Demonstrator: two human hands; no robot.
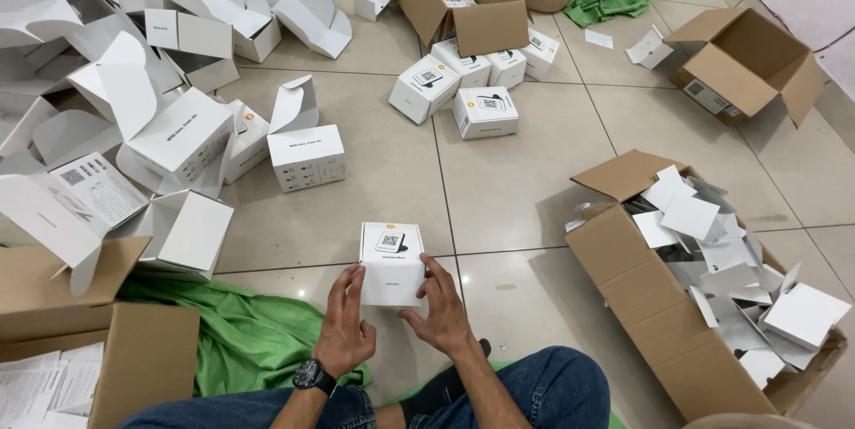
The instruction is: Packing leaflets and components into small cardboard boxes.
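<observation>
A small closed white box [391, 260] with a square code label on top sits just above the tiled floor in front of my knees. My left hand [346, 322], with a black watch on the wrist, grips its left side. My right hand [439, 309] holds its right side, fingers curled on the front face. Both hands are on the same box.
Several open white boxes [178, 139] lie piled at the left. Closed white boxes [485, 111] cluster beside a brown carton [472, 1] ahead. A carton of white inserts [704, 304] stands at right, another empty carton [744, 64] far right. Green cloth [240, 331] and a carton [116, 349] lie near left.
</observation>
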